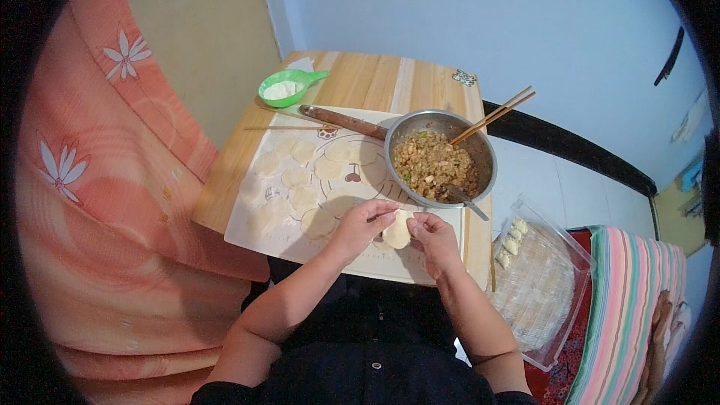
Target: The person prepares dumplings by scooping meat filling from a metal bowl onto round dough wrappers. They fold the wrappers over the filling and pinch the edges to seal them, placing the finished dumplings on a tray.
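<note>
Fingers of the left hand (362, 223) and right hand (431, 234) are pinching a pale, half-folded dough dumpling (397, 231) together (uneven pressure could be splitting its seam, spilling filling).

The dumpling wrapper (397, 231) between the fingers was pale cream, like the flat rounds (304, 180) on the white mat (262, 244), which bore faint ring outlines. The counter (375, 79) was light wood with paler stripes. A green scoop (287, 88) at its far left corner held white flour. The steel bowl (480, 146) near the right edge held brown filling (433, 165) flecked with what seemed green. The cloth (112, 180) to the left was salmon-orange with white flowers. A striped fabric (637, 307) showed pink, green and white.
</note>
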Available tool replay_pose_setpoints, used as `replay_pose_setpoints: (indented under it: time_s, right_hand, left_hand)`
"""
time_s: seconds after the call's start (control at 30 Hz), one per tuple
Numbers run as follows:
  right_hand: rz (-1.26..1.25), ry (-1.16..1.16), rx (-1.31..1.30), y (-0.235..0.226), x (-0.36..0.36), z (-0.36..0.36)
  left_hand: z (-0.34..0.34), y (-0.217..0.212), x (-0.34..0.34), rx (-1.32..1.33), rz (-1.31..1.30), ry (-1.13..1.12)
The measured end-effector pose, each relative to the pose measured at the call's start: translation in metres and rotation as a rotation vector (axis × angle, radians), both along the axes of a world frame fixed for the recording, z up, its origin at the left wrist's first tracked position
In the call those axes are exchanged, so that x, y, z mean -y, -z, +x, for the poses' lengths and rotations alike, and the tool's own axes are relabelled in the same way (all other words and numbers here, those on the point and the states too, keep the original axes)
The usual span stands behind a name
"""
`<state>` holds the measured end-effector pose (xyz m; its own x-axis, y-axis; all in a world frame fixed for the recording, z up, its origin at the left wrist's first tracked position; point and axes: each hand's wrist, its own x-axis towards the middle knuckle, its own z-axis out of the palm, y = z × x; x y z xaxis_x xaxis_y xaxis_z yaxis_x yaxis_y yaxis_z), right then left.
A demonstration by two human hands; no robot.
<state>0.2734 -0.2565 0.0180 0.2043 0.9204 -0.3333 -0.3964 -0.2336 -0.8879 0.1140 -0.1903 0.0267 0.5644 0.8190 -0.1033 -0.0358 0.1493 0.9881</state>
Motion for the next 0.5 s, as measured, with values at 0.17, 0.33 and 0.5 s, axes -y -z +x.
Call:
replay_pose_setpoints:
  time_s: [0.17,0.33,0.5]
  right_hand:
    - [0.099,0.021,0.239,0.001,0.001,0.001]
    - [0.096,0.1,0.189,0.008,-0.003,0.003]
    - [0.055,0.151,0.016,0.015,-0.005,0.008]
  left_hand:
    - [0.001,0.006,0.001,-0.029,-0.052,0.012]
    - [0.003,0.008,0.004,0.01,-0.1,-0.04]
    - [0.003,0.008,0.011,0.081,-0.253,-0.027]
